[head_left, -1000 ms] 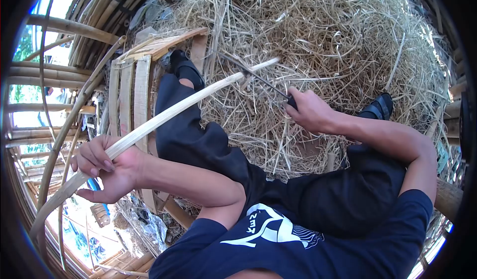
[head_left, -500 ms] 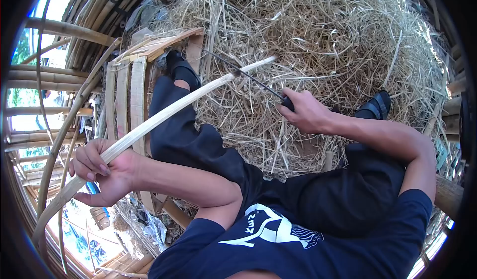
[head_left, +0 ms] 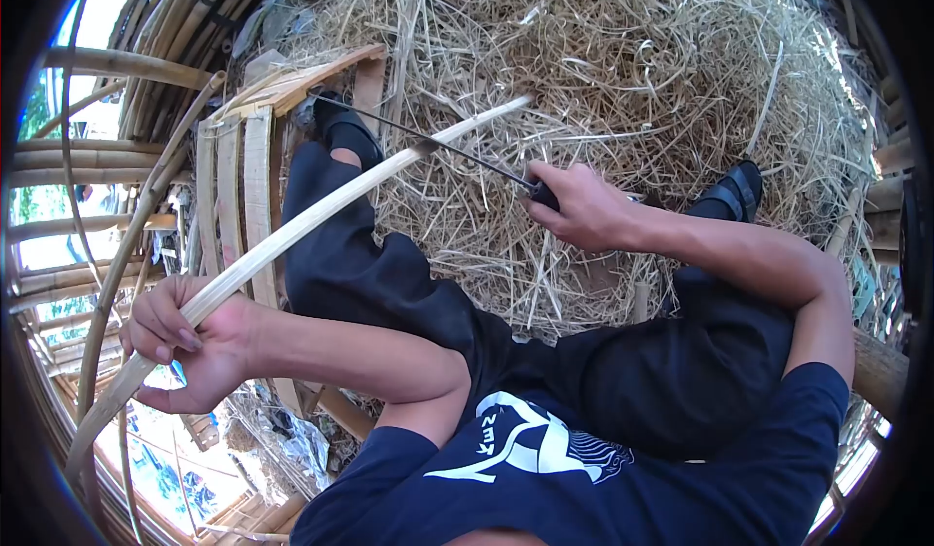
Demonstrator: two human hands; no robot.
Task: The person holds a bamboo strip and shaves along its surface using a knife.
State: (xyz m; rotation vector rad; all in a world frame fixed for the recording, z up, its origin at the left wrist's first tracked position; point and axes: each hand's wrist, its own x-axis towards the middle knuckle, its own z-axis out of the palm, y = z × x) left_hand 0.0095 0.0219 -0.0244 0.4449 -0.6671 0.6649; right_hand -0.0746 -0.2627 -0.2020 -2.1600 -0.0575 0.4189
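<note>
My left hand point(head_left: 190, 342) is wrapped round a long pale bamboo strip point(head_left: 292, 230), which slants up to the right across my leg and curves down behind the hand at the lower left. My right hand point(head_left: 584, 207) grips the black handle of a long, thin dark blade point(head_left: 472, 157). The blade crosses the strip a little short of its upper end, touching it at a dark spot. Pale shavings lie thickly beneath both.
A slatted wooden crate point(head_left: 245, 186) stands by my left foot. Heaped shavings point(head_left: 632, 79) cover the ground ahead. Bamboo poles point(head_left: 107, 162) and an upright curved cane line the left side. Clear plastic point(head_left: 306, 444) lies at the lower left.
My right hand and the blade have moved left and slightly up, with more of the blade now past the strip. The strip and my left hand have shifted slightly left.
</note>
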